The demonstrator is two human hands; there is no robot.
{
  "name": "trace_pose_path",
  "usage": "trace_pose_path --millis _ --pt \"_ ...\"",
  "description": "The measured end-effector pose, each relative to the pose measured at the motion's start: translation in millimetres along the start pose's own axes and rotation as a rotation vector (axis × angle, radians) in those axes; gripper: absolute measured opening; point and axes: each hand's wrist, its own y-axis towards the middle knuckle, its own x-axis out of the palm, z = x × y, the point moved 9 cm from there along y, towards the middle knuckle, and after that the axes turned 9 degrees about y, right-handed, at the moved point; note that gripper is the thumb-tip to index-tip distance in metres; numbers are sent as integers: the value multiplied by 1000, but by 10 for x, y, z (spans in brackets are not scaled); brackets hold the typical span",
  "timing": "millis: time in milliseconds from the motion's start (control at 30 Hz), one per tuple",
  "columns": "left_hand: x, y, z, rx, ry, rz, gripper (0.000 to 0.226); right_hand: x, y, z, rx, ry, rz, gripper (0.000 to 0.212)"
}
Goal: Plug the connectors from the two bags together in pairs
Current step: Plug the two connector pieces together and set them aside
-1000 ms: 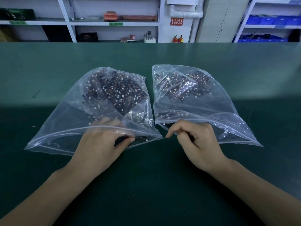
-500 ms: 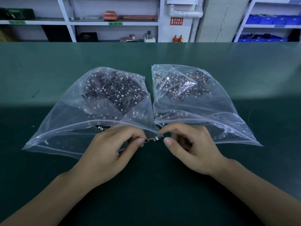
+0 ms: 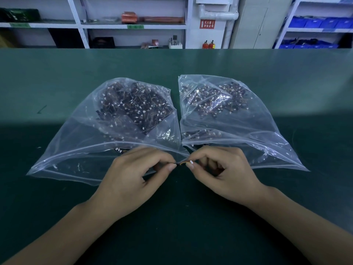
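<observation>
Connector bags (image 3: 122, 131) on green bench (image 3: 57, 77)

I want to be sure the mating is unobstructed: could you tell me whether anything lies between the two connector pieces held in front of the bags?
Nothing visible does. The left hand and right hand pinch the wired connector pair between their fingertips, just in front of the left bag and right bag. Whether the pieces are fully seated is too small to tell.
</observation>
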Motion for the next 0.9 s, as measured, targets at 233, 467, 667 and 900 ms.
trace_pose_path --millis 233,467,667,900 --pt "6 15 47 13 82 -11 14 36 8 1 21 -3 -8 10" --pt "-16 23 82 21 101 -1 14 36 4 -9 34 9 -2 11" --pt "-19 26 94 33 120 9 13 60 6 -9 44 -1 -21 11" --pt "-28 31 99 50 139 28 12 63 16 -12 50 6 -30 11"
